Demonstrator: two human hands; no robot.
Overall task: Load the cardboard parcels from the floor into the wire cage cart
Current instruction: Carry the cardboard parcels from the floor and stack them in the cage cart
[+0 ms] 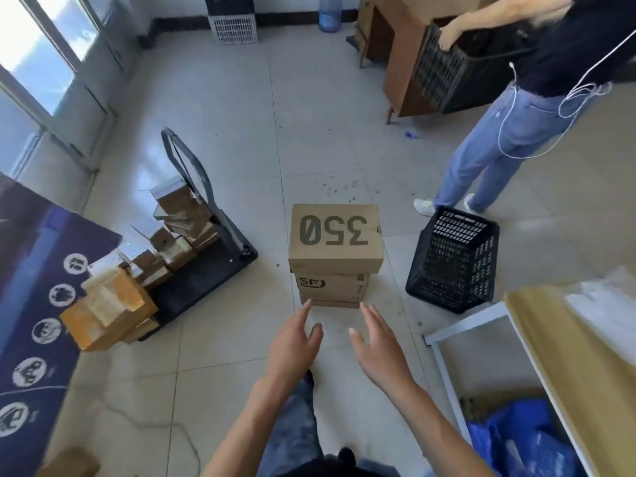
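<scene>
A short stack of cardboard parcels stands on the tiled floor in front of me. Its top box [335, 235] is printed "350"; under it sits a smaller box marked "SF" [332, 286]. My left hand [296, 339] and my right hand [377, 342] are both held out low just in front of the stack, fingers spread, holding nothing. The left fingertips almost reach the stack's lower left corner. A black flat cart [206, 273] on the left carries several tumbled cardboard parcels [172, 235]. No wire cage cart shows clearly.
A black plastic crate [454, 259] stands on the floor to the right of the stack. Another person [509, 132] in jeans stands at the back right, holding a second black crate beside a brown cabinet [395, 56]. A white-framed bin with blue bags [516, 438] is at lower right.
</scene>
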